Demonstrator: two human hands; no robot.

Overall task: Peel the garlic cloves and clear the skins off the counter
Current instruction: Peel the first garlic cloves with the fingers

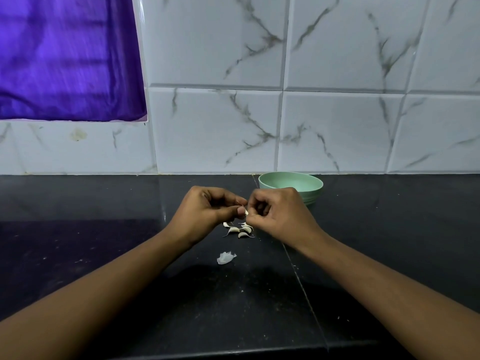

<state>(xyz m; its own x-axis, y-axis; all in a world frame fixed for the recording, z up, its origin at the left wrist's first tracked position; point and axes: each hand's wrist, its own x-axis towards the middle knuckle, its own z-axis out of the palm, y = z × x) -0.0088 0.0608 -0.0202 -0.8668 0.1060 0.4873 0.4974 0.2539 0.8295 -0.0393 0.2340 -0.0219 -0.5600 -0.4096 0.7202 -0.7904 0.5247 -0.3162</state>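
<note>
Head view. Both hands are raised just above the black counter point(104, 203) and meet at centre.

Left hand point(205, 211): fingers curled, thumb and forefinger pinching 1 small pale clove, the held clove point(246, 212).

Right hand point(280, 214): fingers curled inward, fingertips closed on the same clove from the other side. The hands touch at the clove. Only a sliver of it shows between the fingertips, so I cannot tell whether its skin is on or off.

Loose cloves point(240, 231): a small cluster lying on the counter directly under the hands. They are pale and curved, some with thin tails. The left hand partly hides them, so the exact count is unclear.

Skin scrap point(226, 257): 1 crumpled, translucent white piece on the counter, nearer the person than the cluster and apart from it.

Green bowl point(317, 190): upright on the counter behind the right hand, near the marbled tile wall point(337, 126). Contents not visible.

Purple cloth point(65, 61): covers the upper left of the wall.
</note>
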